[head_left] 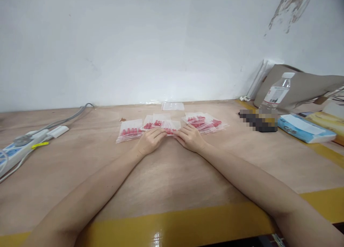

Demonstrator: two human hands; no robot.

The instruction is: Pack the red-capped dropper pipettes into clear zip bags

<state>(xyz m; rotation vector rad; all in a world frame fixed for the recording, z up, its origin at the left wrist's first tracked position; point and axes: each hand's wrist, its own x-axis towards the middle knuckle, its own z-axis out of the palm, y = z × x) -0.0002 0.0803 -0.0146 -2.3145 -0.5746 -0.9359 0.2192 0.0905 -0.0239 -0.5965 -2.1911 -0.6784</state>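
Note:
Both my arms reach out over a wooden table. My left hand and my right hand pinch the two ends of a small clear bag of red parts lying between them, fingers curled on it. More clear bags of red parts lie around: one at the left, two behind the held bag, and a small stack at the right. An empty clear bag lies near the wall.
A white power strip with a grey cable lies at the left. At the right stand a plastic water bottle, a dark blurred object, a blue tissue pack and a brown bag. Yellow tape marks the table's front edge.

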